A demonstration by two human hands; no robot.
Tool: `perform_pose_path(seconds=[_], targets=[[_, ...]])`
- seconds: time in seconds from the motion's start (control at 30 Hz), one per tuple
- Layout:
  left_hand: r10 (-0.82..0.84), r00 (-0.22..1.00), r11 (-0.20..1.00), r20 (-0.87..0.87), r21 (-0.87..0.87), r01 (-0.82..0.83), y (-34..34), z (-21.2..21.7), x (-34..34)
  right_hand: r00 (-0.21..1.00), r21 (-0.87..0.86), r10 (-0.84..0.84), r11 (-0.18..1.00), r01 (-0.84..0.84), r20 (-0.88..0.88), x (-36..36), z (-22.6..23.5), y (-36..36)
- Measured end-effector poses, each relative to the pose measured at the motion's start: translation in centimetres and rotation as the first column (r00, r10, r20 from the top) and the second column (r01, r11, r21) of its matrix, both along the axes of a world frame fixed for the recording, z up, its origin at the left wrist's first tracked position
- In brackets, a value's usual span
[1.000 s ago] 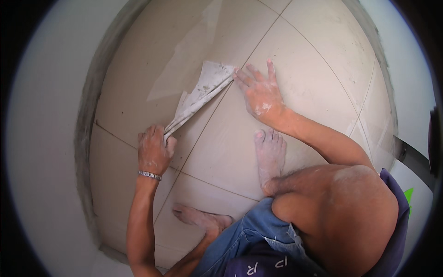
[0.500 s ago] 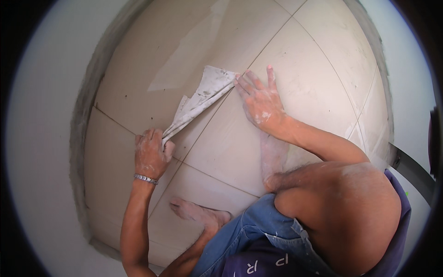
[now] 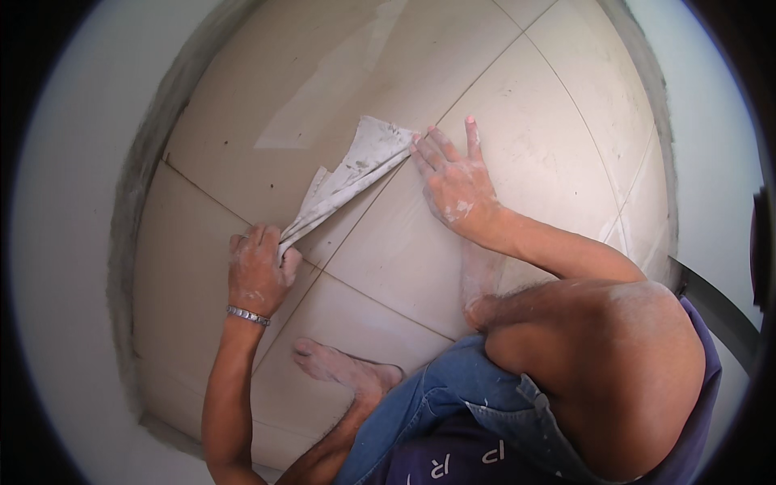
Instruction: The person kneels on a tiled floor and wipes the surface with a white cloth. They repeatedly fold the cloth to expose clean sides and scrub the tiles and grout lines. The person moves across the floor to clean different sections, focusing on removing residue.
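A white cloth [image 3: 352, 172], smudged with grey and partly folded, stretches diagonally over the beige tiled floor [image 3: 388, 267]. Its near end is bunched in the closed fingers of my left hand [image 3: 261, 263], which wears a metal bracelet [image 3: 248, 315] at the wrist. By the cloth's far corner lies my right hand [image 3: 458, 186], palm down with fingers stretched and spread. Its foremost fingertips meet the edge of that corner; whether they press on it is hard to tell. White dust coats both hands.
Dark joint lines [image 3: 356, 222] run between the tiles. A grey unpainted strip [image 3: 133, 234] borders the floor below the pale wall [image 3: 65, 242]. My bare foot [image 3: 343, 364] and bent knee [image 3: 638, 323] are close to the hands. A dark curved strip [image 3: 715, 299] shows at right.
My left hand has shifted very slightly left, still gripping the cloth. The view has moved a little; the right hand and cloth stay almost the same.
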State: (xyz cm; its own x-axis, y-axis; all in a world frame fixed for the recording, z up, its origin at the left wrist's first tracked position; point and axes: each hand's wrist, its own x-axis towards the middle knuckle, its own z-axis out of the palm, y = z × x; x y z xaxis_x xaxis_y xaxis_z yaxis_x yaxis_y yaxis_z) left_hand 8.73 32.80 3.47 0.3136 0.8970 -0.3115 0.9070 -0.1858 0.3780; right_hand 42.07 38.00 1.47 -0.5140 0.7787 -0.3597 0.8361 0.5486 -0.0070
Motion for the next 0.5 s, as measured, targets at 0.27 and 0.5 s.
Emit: perform_pose_path(seconds=[0.27,0.5], targets=[[-0.026,0.999,1.000,-0.023,-0.018,0.026,0.1,0.0,-0.6,0.995,-0.025,0.099,0.995,-0.099,-0.026,0.5,0.2,0.9],[-0.006,0.995,1.000,-0.102,-0.007,0.005,0.1,1.0,-0.7,0.983,-0.061,0.166,0.983,-0.171,-0.073,0.8,-0.6,1.4]])
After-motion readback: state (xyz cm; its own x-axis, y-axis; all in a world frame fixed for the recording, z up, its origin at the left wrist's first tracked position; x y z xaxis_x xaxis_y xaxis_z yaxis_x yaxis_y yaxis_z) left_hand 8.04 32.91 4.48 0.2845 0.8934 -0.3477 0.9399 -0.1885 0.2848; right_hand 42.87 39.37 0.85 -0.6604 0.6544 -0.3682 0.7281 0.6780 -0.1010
